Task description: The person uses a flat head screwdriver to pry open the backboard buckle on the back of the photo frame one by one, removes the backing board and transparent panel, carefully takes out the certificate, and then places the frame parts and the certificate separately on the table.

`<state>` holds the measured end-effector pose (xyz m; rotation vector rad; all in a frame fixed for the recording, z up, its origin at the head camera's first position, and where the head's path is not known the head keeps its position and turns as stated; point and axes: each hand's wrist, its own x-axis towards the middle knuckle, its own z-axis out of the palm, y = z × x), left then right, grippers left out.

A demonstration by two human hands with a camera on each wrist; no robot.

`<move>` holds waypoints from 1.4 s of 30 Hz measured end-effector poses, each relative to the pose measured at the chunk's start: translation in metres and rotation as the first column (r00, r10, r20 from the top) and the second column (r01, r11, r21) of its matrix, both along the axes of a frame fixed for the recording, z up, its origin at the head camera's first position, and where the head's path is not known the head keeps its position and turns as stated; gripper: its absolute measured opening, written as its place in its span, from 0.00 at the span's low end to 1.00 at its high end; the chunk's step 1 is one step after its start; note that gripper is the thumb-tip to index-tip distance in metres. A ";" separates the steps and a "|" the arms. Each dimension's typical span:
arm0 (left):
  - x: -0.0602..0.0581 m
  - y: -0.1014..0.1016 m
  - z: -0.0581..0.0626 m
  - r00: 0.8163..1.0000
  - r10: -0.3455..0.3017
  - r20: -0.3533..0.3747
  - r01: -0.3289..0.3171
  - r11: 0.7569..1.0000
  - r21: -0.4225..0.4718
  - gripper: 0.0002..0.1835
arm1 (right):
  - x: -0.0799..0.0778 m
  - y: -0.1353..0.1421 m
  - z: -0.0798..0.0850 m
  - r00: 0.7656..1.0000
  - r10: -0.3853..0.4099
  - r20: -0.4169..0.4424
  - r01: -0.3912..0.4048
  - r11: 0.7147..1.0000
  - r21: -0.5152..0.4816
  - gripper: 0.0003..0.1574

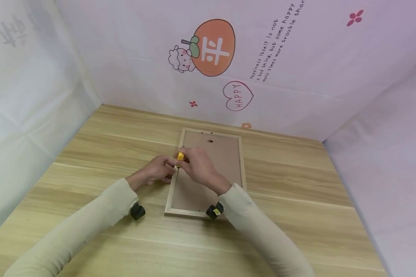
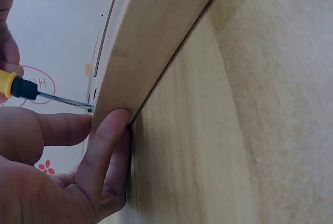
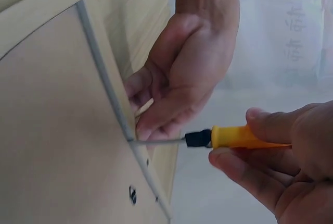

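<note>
Currently I've the screwdriver (image 3: 229,137) in my R hand (image 1: 199,167), thumb & fingers pinched round its yellow hdl, w/ the black collar & thin metal shaft sticking out past them. Tip's at the inner edge of the frame (image 1: 185,212), on its L side abt halfway up; can't tell if it's actually in the groove. My L hand (image 1: 157,169) is just beside the tip, bent fingers & thumb pinching that same wooden edge, one digit agst the outer side.

Frame lies flat, back up, near the far edge of the table (image 1: 284,231). What it holds: a pinkish-brn backing board (image 1: 227,161), sitting inside the pale wood border. Nr the board's far end there's a small dark hanger (image 1: 210,141), plus little dark bits along the border.

Both cuffs of my light sleeves (image 1: 86,219) have a blk wrist cam (image 1: 137,211) by them. Beyond the table, pale cloth (image 1: 131,69) w/ prints: a big orange fruit (image 1: 225,34), a lamb (image 1: 182,59) next to it, & a red heart (image 1: 238,96) lettered HAPPY.
</note>
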<state>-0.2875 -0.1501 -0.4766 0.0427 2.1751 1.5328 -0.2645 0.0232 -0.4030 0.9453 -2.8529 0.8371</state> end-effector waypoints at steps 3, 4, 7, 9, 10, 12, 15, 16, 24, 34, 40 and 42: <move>-0.001 0.001 0.000 1.000 -0.009 -0.001 0.009 1.000 0.002 0.13 | -0.003 0.009 -0.003 0.996 -0.040 0.075 0.043 0.998 -0.040 0.09; -0.001 0.001 0.000 1.000 -0.013 -0.004 0.013 1.000 0.000 0.14 | -0.004 0.013 -0.005 0.994 -0.050 0.099 0.056 0.997 -0.058 0.11; -0.001 0.002 -0.001 1.000 -0.009 0.006 0.008 1.000 0.014 0.15 | -0.007 0.022 -0.009 0.984 -0.074 0.160 0.092 0.990 -0.110 0.13; -0.001 0.002 -0.001 1.000 -0.008 0.011 0.008 1.000 0.028 0.16 | -0.009 0.028 -0.013 0.981 -0.083 0.176 0.109 0.984 -0.142 0.11; 0.000 0.002 -0.001 1.000 -0.008 0.013 0.007 0.999 0.035 0.16 | -0.010 0.031 -0.015 0.981 -0.089 0.173 0.116 0.981 -0.153 0.11; 0.000 0.002 -0.001 1.000 -0.002 0.020 0.001 0.999 0.042 0.17 | -0.012 0.036 -0.018 0.979 -0.107 0.173 0.138 0.974 -0.178 0.10; 0.001 0.001 0.001 1.000 0.005 0.028 -0.006 0.999 0.041 0.18 | -0.016 0.043 -0.021 0.974 -0.147 0.175 0.182 0.962 -0.206 0.11; 0.001 0.001 0.001 1.000 0.007 0.030 -0.008 0.999 0.036 0.18 | -0.017 0.045 -0.021 0.971 -0.159 0.180 0.197 0.957 -0.214 0.12; 0.000 -0.001 -0.002 1.000 0.012 0.027 -0.013 1.000 0.020 0.17 | -0.036 0.066 -0.032 0.933 -0.229 0.277 0.307 0.909 -0.283 0.14; 0.003 -0.003 -0.001 1.000 -0.010 -0.006 0.010 1.000 0.023 0.16 | -0.059 0.086 -0.052 0.908 -0.182 0.378 0.333 0.861 -0.385 0.18; 0.003 -0.002 0.000 1.000 -0.001 -0.010 0.001 1.000 0.015 0.17 | -0.070 0.090 -0.058 0.904 -0.214 0.371 0.350 0.869 -0.350 0.19; 0.003 -0.001 0.000 1.000 0.001 -0.011 0.000 1.000 0.008 0.18 | -0.073 0.091 -0.060 0.903 -0.236 0.359 0.358 0.875 -0.325 0.20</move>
